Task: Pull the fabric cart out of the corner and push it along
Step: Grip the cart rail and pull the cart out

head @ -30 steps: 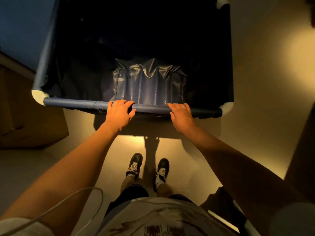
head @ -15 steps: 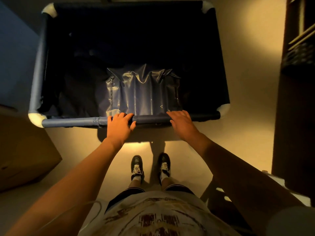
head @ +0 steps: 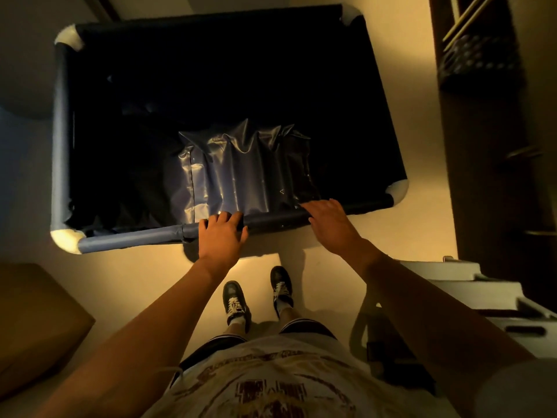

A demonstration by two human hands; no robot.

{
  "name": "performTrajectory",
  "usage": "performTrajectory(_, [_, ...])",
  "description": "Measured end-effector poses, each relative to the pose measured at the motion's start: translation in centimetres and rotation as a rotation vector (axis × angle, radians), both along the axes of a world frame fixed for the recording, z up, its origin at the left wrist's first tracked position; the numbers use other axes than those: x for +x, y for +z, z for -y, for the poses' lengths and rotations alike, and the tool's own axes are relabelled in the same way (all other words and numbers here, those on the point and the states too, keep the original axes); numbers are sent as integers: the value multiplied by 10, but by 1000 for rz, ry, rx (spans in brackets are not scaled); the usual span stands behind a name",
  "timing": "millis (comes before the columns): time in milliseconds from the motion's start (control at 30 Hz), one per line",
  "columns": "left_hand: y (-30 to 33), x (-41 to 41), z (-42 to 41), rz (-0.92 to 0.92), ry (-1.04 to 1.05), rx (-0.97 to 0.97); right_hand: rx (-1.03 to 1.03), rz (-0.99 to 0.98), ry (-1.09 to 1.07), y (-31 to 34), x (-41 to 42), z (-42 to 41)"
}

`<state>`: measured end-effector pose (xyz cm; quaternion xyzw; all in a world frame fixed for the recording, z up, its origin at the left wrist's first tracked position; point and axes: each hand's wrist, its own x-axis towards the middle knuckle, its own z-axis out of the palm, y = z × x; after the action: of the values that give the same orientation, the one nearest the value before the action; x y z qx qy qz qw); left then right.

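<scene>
**Head view: both hands at the near rail of the fabric cart**

Head camera looks straight down into a large rectangular cart of dark navy fabric on a tube frame (head: 61, 140), with pale rounded corner caps (head: 67, 239). It stands on a light floor (head: 422, 116), lit warm yellow. Its near rail runs slightly tilted across the frame, left end lower. Interior is mostly black shadow; only a crumpled, glossy panel of navy lining (head: 241, 173) catches light, hanging just inside the near rail.

Left hand (head: 222, 236): fingers curled over the top of the near rail, palm down, gripping the fabric-wrapped tube just right of a wrinkled seam in the wrap. Thumb sits on the near side.

Right hand (head: 327, 224): fingers spread and extended, fingertips resting on the rail's top edge. Palm looks lifted off the tube, so this reads as a loose touch, not a closed grip.

The hands are apart on the rail, both right of its midpoint.

Surroundings:
- Brown cardboard box (head: 36, 321) at lower left, near the cart's near-left corner, not touching.
- Dark wooden shelving unit (head: 488, 146) along the right edge, a strip of floor between it and the cart.
- White moulded plastic object (head: 488, 297) at lower right, shape unclear.
- Black lace-up shoes (head: 235, 300) on the floor, just behind the rail.
</scene>
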<state>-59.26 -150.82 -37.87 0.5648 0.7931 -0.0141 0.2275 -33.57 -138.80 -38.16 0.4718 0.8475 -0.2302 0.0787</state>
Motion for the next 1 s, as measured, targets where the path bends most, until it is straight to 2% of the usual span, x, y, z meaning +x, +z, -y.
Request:
performTrajectory(267, [-5,-14,18,10,-53,47,-48,-74,-153,1,10,19])
performTrajectory(533, [-2,-59,39,-55,-84,35,-106,-188,-37,3,-60,56])
performTrajectory(800, [9,-121,58,-146,-150,33,-107,-88,15,-1,-110,82])
performTrajectory(1000, [10,-114,57,-112,-186,61,-77,34,-30,-1,-103,90])
